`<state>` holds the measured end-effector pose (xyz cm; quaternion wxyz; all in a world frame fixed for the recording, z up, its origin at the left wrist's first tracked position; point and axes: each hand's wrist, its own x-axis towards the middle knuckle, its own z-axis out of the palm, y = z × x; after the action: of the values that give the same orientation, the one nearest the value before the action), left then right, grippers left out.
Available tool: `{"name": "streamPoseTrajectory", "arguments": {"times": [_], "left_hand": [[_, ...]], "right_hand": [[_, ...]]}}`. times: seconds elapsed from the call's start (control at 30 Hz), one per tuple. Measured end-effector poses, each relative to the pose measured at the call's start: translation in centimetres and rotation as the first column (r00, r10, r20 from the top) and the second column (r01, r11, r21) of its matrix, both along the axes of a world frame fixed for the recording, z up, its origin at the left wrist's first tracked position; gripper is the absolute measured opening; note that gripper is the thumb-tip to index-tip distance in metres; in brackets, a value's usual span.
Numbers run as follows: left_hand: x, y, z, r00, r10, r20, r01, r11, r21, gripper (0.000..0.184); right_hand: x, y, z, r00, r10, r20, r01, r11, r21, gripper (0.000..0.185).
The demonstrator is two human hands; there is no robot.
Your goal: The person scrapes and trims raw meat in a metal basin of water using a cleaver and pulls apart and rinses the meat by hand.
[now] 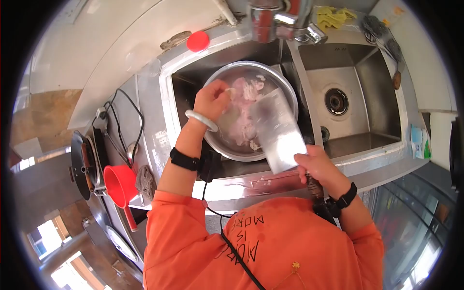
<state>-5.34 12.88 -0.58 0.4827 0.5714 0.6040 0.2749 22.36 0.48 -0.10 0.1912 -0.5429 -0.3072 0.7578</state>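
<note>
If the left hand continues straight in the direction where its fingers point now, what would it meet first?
Most likely the pale pink raw meat in the metal basin, just ahead of the left hand. Their difference in height is unclear from this single view.

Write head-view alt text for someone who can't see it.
The right hand holds a cleaver over a round metal basin of pale pink meat, with the left hand over its left side. The basin sits in the left compartment of a double sink.
</note>
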Motion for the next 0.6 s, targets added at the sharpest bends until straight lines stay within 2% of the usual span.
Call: {"name": "streamPoseTrajectory", "arguments": {"times": [0.03, 0.1, 0.13, 0.17, 0.2, 0.23, 0.27, 0.3, 0.37, 0.5, 0.57, 0.6], "left_hand": [[-0.5, 0.0, -1.2, 1.000, 0.016, 0.007, -0.015, 1.000, -0.008, 0.012], [-1.6, 0.1, -5.1, 0.991, 0.099, -0.091, -0.104, 0.993, -0.059, 0.018], [-2.6, 0.3, -7.7, 0.977, 0.125, -0.172, -0.156, 0.971, -0.180, 0.023], [-3.0, 0.2, -9.4, 0.977, 0.131, -0.166, -0.161, 0.970, -0.183, 0.023], [-3.3, 0.1, -10.7, 0.962, 0.134, -0.239, -0.194, 0.950, -0.245, 0.024], [-3.6, 0.0, -12.3, 0.941, 0.130, -0.311, -0.228, 0.925, -0.304, 0.026], [-3.8, 0.1, -14.0, 0.943, 0.133, -0.305, -0.230, 0.923, -0.309, 0.026], [-4.0, 0.2, -16.0, 0.892, 0.022, -0.452, -0.167, 0.944, -0.284, 0.029], [-4.6, 0.1, -21.8, 0.687, -0.177, -0.704, -0.022, 0.964, -0.264, 0.035], [2.3, -3.8, -15.0, 0.635, -0.526, -0.566, 0.259, 0.835, -0.485, 0.045], [3.0, -3.8, -17.7, 0.575, -0.643, -0.506, 0.327, 0.748, -0.578, 0.048], [3.3, -3.5, -17.9, 0.499, -0.744, -0.445, 0.384, 0.650, -0.656, 0.052]], "right_hand": [[0.6, 0.0, 0.0, 1.000, 0.016, 0.007, -0.015, 1.000, -0.008, 0.017], [2.2, 0.2, -0.3, 0.984, -0.162, 0.069, 0.158, 0.986, 0.055, 0.013], [2.6, 0.4, 0.0, 0.985, -0.153, 0.077, 0.149, 0.987, 0.053, 0.013], [2.9, 0.5, 0.5, 0.977, -0.188, 0.103, 0.184, 0.982, 0.048, 0.012], [3.2, 0.5, 0.8, 0.966, -0.224, 0.128, 0.220, 0.974, 0.044, 0.011], [3.3, 0.4, 0.8, 0.966, -0.218, 0.135, 0.214, 0.976, 0.043, 0.011], [3.4, 0.2, 0.9, 0.968, -0.204, 0.146, 0.199, 0.979, 0.047, 0.011], [3.5, 0.0, 0.9, 0.969, -0.189, 0.158, 0.183, 0.982, 0.048, 0.010], [3.2, -0.1, 0.9, 0.967, -0.209, 0.148, 0.209, 0.978, 0.020, 0.010], [2.3, 0.5, 1.6, 0.957, -0.241, 0.161, 0.247, 0.969, -0.018, 0.009], [2.3, 0.5, 1.5, 0.959, -0.222, 0.175, 0.228, 0.974, -0.011, 0.007], [2.3, 0.6, 1.4, 0.962, -0.208, 0.179, 0.211, 0.978, 0.002, 0.008]]}}
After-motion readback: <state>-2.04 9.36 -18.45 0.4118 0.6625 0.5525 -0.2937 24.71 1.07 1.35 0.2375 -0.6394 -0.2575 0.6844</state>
